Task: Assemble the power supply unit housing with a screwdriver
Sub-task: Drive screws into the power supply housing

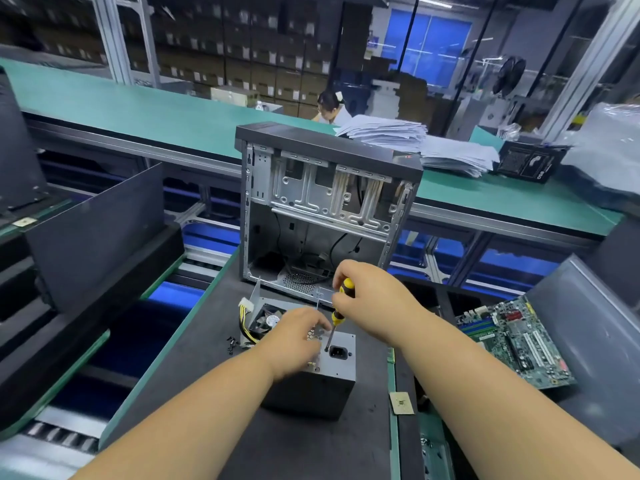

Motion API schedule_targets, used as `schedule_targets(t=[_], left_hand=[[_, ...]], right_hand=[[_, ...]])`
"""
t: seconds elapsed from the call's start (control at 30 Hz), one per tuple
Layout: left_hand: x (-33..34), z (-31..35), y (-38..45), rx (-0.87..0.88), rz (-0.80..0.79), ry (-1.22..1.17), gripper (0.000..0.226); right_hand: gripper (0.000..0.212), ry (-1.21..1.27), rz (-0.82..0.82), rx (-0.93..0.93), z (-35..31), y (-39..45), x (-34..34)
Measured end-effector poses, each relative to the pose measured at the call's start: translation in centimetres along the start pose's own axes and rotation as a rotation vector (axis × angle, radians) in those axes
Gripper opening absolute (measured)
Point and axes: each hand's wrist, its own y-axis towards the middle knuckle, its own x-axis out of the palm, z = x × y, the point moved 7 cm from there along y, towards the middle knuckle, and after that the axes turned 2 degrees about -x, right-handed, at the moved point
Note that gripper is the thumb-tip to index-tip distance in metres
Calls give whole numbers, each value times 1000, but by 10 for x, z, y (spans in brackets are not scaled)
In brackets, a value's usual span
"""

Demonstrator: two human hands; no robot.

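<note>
Now driving a screw into the power supply (341, 365) on the dark mat (304, 445).

I grip the screwdriver (337, 315) in my right hand (372, 296); it stands nearly upright, handle leaning slightly right, tip down just left of the power socket (338, 351). My left hand (298, 337) rests on the box's top, fingers loosely spread. Its fan (268, 321) end points toward the open computer case (322, 209) beyond. Loose screws (231, 344) lie to its left.
</note>
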Motion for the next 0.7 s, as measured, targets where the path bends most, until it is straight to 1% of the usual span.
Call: schedule_targets(t=[0.07,0.1,0.17,0.23,0.3,0.43,0.57,0.63,0.7], left_hand=[[-6,5,9,-41,-18,-5,29],[-9,9,15,-44,-41,74,25],[-7,12,25,-96,-148,219,23],[0,10,35,-161,-265,239,23],[4,7,44,-195,-333,222,33],[14,-7,56,-197,-484,169,25],[16,-14,64,-199,-595,136,39],[18,-16,65,-223,-669,96,35],[21,-19,66,-274,-719,15,24]], right_hand=[[12,-8,-3,-43,-3,-2,2],[12,-50,2,-55,-4,-2,3],[15,-136,14,-62,-4,-1,3],[17,-134,4,-68,-4,-1,3],[10,-68,-14,-65,-4,-1,2],[19,33,-18,-41,-1,-4,2],[12,43,7,-24,4,-7,2],[8,52,2,-23,5,-8,2],[9,46,-17,-29,3,-10,2]])
